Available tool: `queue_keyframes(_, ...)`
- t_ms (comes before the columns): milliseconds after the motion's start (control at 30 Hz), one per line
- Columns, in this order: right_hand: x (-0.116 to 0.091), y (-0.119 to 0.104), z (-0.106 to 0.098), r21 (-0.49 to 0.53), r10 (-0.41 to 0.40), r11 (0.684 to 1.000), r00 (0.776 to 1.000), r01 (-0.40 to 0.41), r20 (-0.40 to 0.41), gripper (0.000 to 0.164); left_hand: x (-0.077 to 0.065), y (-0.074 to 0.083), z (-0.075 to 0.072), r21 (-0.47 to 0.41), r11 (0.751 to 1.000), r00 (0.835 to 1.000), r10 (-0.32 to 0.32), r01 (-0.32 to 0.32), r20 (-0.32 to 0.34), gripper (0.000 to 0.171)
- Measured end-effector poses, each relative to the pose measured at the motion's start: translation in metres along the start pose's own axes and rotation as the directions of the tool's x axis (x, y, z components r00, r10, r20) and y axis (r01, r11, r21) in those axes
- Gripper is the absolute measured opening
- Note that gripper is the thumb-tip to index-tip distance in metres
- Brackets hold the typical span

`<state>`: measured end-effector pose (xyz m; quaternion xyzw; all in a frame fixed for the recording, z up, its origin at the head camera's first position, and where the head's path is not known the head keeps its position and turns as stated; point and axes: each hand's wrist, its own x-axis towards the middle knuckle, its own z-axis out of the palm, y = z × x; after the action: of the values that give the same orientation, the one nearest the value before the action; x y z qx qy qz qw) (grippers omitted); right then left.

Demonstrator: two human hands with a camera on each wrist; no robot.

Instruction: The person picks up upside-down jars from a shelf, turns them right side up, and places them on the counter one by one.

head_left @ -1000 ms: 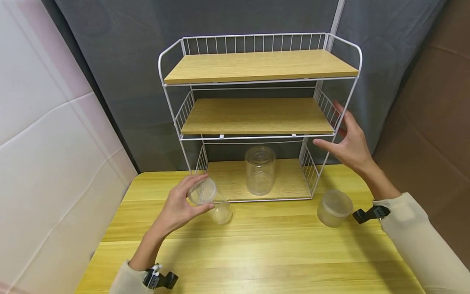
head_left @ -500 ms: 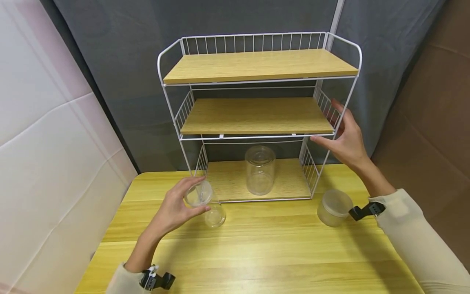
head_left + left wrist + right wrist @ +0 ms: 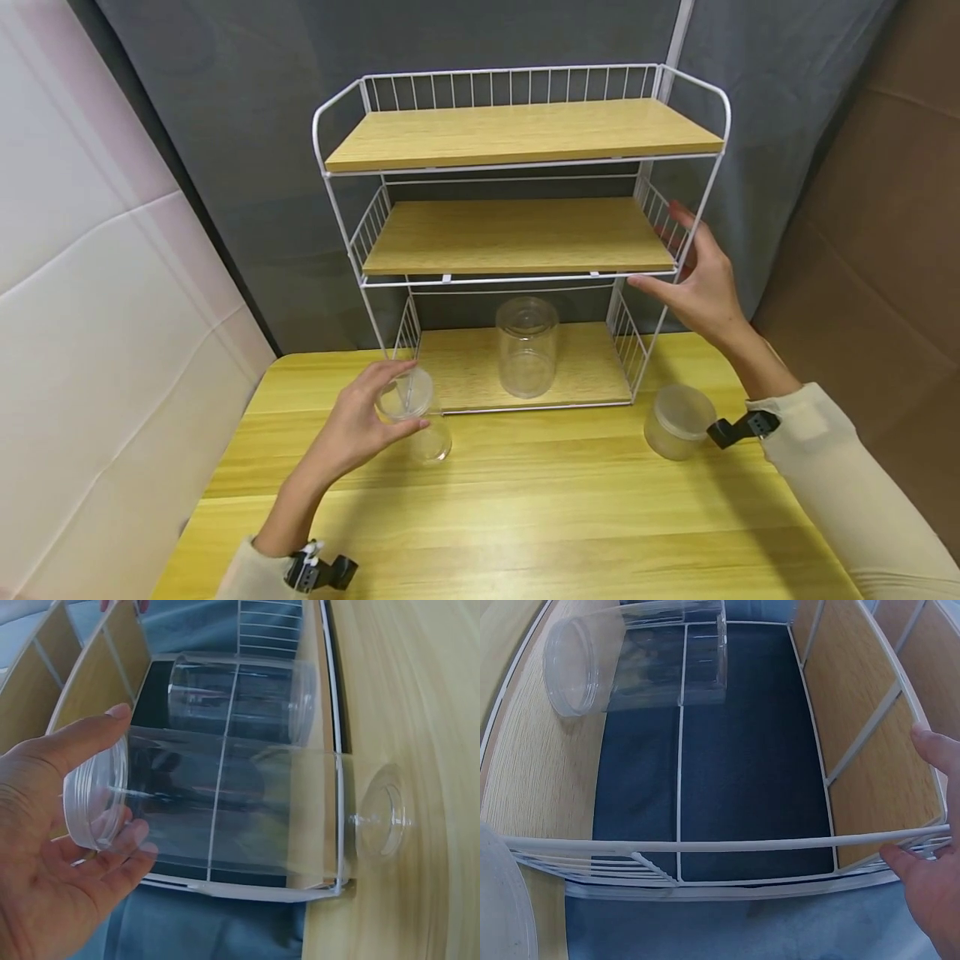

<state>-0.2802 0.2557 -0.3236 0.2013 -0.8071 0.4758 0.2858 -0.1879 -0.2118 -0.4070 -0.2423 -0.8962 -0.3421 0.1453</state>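
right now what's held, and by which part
Left hand: clear jar, by its top; right hand: white rack, by the right end of its middle tier.

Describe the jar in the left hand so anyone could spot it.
Find the white three-tier rack on the wooden table. At its lower-left front, the left hand grips a tall clear jar near the top. Unlike the bottom-shelf jar and the short tub, only this is held.

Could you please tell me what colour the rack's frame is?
White: rack's frame, clearest in head view.
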Motion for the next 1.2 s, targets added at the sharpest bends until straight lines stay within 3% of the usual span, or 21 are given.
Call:
queue_keyframes(833, 0.001, 0.004, 0.003, -0.054, -0.024, 0.998, 0.999, 0.022, -0.038, 0.105, 0.005, 0.001, -0.001, 0.048, 0.997, 0.998, -0.06, 0.059, 0.02, 0.08)
queue_keyframes(1000, 0.0, 0.004, 0.003, -0.062, -0.032, 0.998, 0.999, 0.029, -0.04, 0.105, 0.009, 0.007, -0.003, 0.065, 0.996, 0.997, -0.066, 0.065, 0.027, 0.082)
queue_keyframes(1200, 0.0, 0.006, 0.003, -0.06, -0.039, 0.998, 0.998, 0.036, -0.044, 0.106, 0.017, 0.026, -0.003, 0.057, 0.998, 0.999, -0.027, 0.028, -0.02, 0.087)
